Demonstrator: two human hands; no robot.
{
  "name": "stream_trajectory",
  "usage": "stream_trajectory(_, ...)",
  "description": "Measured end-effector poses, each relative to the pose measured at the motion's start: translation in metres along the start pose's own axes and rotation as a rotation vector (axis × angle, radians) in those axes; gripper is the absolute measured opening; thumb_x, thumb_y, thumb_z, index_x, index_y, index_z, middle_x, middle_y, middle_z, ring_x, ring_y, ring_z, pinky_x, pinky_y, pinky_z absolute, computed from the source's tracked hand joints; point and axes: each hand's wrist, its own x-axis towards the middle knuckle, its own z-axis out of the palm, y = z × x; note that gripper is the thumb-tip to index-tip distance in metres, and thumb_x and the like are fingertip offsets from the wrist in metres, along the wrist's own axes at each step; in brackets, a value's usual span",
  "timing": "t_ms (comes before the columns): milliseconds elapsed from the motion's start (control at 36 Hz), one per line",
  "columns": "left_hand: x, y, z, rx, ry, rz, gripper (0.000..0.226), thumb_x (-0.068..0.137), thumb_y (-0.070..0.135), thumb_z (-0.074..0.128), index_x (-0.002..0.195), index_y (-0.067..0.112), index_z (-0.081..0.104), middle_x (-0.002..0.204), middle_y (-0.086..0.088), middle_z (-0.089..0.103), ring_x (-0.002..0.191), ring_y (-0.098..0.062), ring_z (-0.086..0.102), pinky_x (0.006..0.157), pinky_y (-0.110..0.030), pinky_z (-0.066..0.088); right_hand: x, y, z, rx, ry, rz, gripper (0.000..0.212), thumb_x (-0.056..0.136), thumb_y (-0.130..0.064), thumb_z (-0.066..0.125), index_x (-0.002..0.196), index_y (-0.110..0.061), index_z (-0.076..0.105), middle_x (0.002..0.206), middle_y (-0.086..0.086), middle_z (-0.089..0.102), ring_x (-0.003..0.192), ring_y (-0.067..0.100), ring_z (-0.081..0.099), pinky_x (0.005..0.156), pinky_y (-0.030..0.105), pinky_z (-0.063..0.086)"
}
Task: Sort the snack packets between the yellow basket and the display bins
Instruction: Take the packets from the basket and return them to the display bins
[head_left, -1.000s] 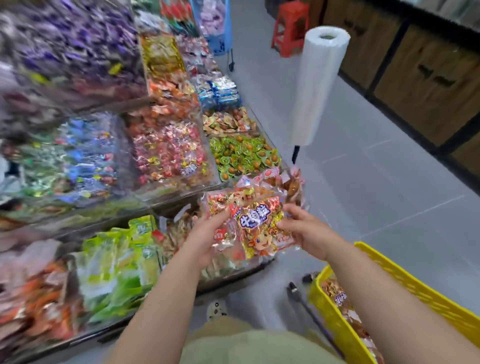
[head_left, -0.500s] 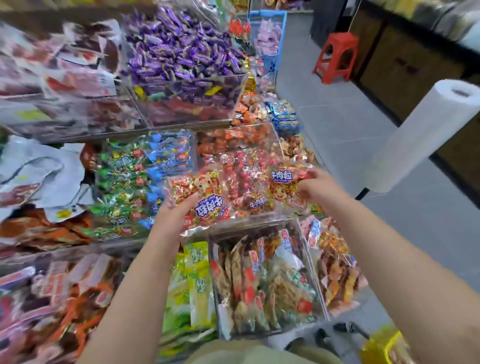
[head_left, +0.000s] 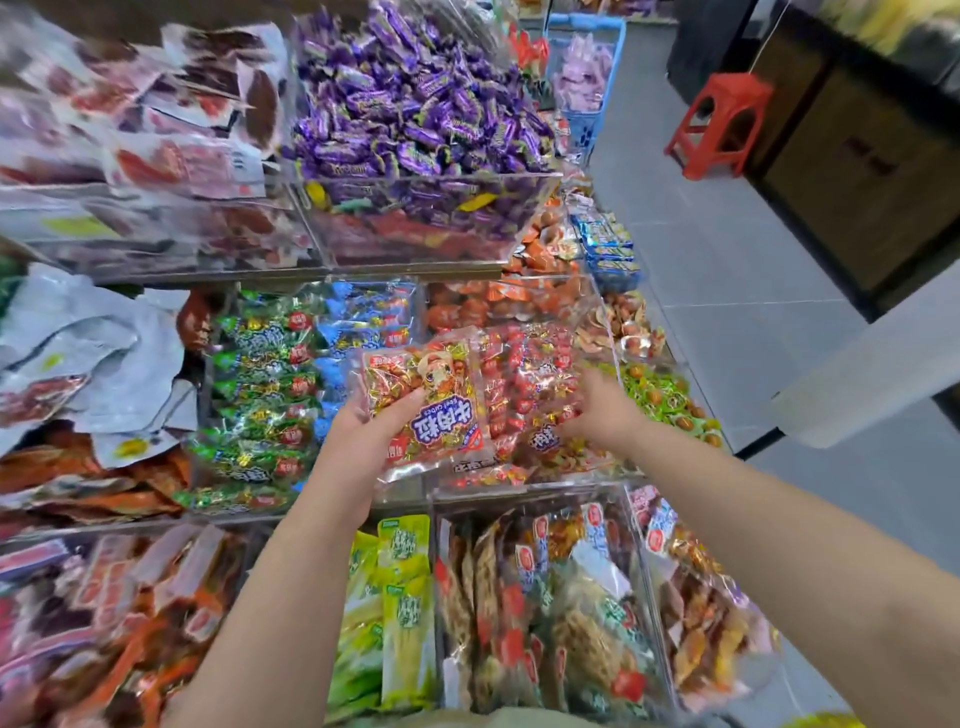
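A person's left grip (head_left: 358, 441) clamps a beef-snack packet (head_left: 426, 410) over the display bin's (head_left: 597, 312) front edge, while the right grip (head_left: 602, 410) pinches a second packet (head_left: 545, 441) inside, which is best laid flat before release.

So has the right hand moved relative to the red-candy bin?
Yes. The right hand has dropped lower into the red-candy bin, nearer its front wall, with its packet.

Shop aisle, evenly lit.
Grey tiled floor (head_left: 727, 291); a red plastic stool (head_left: 719, 124) stands beside dark wooden cabinets (head_left: 872, 171), a blue trolley (head_left: 587, 104) sits further back, a white roll (head_left: 872, 364) juts in at right.
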Motion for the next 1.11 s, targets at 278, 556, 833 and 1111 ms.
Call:
stream_trajectory(278, 0.014, -0.001, 0.01, -0.022, -0.001, 0.005, 0.023, 0.085, 0.027, 0.07, 0.107, 0.031, 0.061, 0.096, 0.007, 0.075, 0.086, -0.011, 0.072, 0.071, -0.03, 0.051, 0.008, -0.032, -0.003, -1.072, -0.265, -0.223, 0.044, 0.086, -0.008, 0.054, 0.129, -0.018, 0.051, 0.107, 0.0, 0.062, 0.091, 0.019, 0.06, 0.064, 0.029, 0.05)
stream_trajectory(556, 0.019, -0.007, 0.008, -0.017, 0.044, 0.001, 0.021, 0.085, 0.029, 0.07, 0.093, 0.039, 0.053, 0.08, 0.024, 0.072, 0.068, 0.007, 0.067, 0.058, -0.02, 0.047, 0.011, -0.005, 0.007, -0.847, -0.304, -0.195, 0.059, 0.085, 0.001, 0.054, 0.138, -0.017, 0.036, 0.1, 0.004, 0.059, 0.08, 0.019, 0.056, 0.054, 0.025, 0.043)
stream_trajectory(833, 0.026, -0.011, 0.007, -0.004, 0.027, -0.035, 0.033, 0.083, 0.032, 0.072, 0.114, 0.03, 0.06, 0.098, 0.008, 0.075, 0.086, -0.011, 0.072, 0.074, -0.032, 0.05, 0.011, -0.01, 0.014, -0.845, -0.402, -0.274, 0.036, 0.087, -0.009, 0.057, 0.122, -0.014, 0.053, 0.108, 0.006, 0.063, 0.085, 0.02, 0.061, 0.072, 0.034, 0.056)
stream_trajectory(1111, 0.035, -0.01, 0.006, -0.002, 0.044, -0.069, 0.036, 0.082, 0.031, 0.072, 0.115, 0.03, 0.058, 0.097, 0.004, 0.075, 0.086, -0.015, 0.073, 0.072, -0.032, 0.052, 0.026, -0.006, 0.032, -0.868, -0.371, -0.264, 0.055, 0.087, 0.0, 0.054, 0.135, -0.025, 0.045, 0.108, 0.003, 0.063, 0.085, 0.023, 0.06, 0.067, 0.031, 0.055)
